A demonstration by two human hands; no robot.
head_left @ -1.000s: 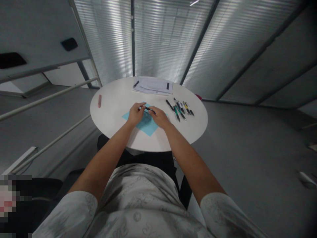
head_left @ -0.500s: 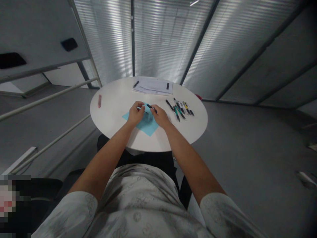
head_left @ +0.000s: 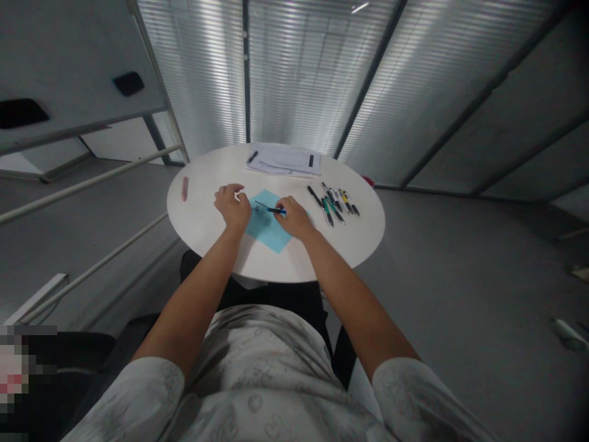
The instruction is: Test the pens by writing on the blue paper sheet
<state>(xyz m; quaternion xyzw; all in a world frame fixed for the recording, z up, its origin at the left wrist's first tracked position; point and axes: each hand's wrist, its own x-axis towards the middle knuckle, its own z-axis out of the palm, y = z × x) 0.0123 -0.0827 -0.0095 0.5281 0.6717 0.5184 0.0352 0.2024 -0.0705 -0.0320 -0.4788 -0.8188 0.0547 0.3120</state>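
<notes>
My right hand (head_left: 294, 216) pinches a blue and black pen (head_left: 277, 210) over a light-blue square sheet (head_left: 277, 242). From the pen's left end a thin dark rod, like an ink refill, points up and to the left. To the left, my left hand (head_left: 232, 207) hovers by the sheet's edge with its thumb and fingers apart, and I see nothing in it. Some small dark bits (head_left: 256, 209) show on the sheet near the rod's tip, too small to name. Part of the sheet is covered by my right hand.
Right of my hands lie several pens (head_left: 332, 202) on the round white table (head_left: 211, 169). A stack of papers (head_left: 283, 161) with a dark pen (head_left: 253, 157) is at the back. A pink stick-like object (head_left: 184, 188) lies at far left.
My left hand has moved left, away from my right hand, and its fingers have opened. The pen in my right hand now lies nearly level, with the thin rod showing at its left end.
</notes>
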